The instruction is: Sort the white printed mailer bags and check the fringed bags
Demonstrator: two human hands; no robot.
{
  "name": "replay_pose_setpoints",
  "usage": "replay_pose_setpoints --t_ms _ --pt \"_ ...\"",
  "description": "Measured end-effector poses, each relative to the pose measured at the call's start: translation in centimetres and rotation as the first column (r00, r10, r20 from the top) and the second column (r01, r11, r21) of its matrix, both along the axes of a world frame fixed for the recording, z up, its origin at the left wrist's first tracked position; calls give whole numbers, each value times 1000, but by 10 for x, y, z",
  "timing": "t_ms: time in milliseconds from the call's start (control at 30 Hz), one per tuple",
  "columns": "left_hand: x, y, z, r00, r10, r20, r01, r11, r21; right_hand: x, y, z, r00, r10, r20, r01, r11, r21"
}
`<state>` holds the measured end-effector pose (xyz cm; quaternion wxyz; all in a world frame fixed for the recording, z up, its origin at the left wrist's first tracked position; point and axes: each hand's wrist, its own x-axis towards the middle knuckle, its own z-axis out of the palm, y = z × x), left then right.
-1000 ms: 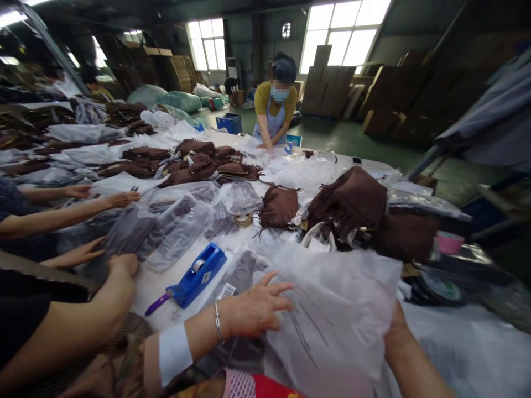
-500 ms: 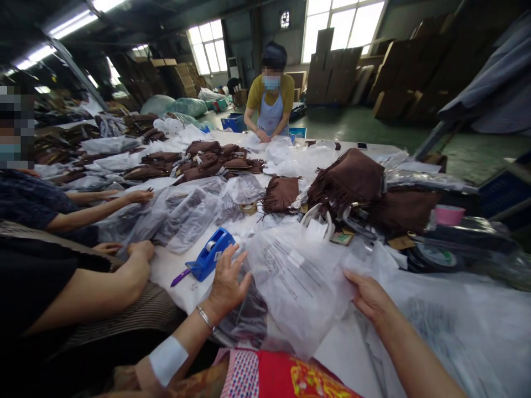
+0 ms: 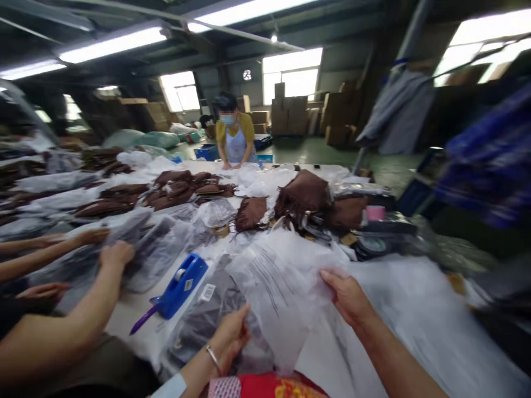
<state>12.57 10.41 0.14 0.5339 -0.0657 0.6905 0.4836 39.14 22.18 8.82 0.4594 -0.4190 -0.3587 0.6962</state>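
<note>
A white translucent plastic bag (image 3: 277, 276) with printed lines lies spread in front of me. My right hand (image 3: 346, 293) pinches its right edge between thumb and fingers. At the bag's lower left edge, my left hand (image 3: 232, 334) has its fingers closed; the bag's edge appears to be between them. Beneath and left of that hand is a dark item in clear plastic (image 3: 199, 320) with a barcode label. A blue tape dispenser (image 3: 182, 284) stands farther left, a purple pen (image 3: 144, 319) beside it.
Brown fringed bags (image 3: 305, 193) are heaped beyond the white bag. Co-workers' arms (image 3: 95, 293) reach over plastic-wrapped goods at the left. A person in a yellow shirt (image 3: 244, 128) works across the table. More plastic sheets (image 3: 415, 309) lie at the right.
The view has tilted up and turned right. My left hand has come down from beside the tape dispenser to the bag's edge and closed. My right hand still holds the bag.
</note>
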Motion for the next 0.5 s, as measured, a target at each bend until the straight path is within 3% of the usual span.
replay_pose_setpoints --t_ms 100,200,267,333,400,500 --pt "18 25 5 990 -139 22 138 989 53 37 -9 21 987 -146 67 135 980 149" --pt "38 49 16 935 -335 -120 349 928 130 88 -24 30 920 -369 130 339 917 208" --pt "48 55 22 879 -413 -237 448 886 121 127 -39 28 842 -524 125 498 846 191" --pt "56 53 25 810 -469 -353 519 853 56 166 -54 17 723 -683 99 670 730 137" --pt "64 47 26 716 -499 -489 591 806 43 200 -70 -3 562 -819 116 820 570 49" --pt "82 38 28 594 -505 -627 730 665 157 235 -95 -44 383 -895 228 924 376 -74"
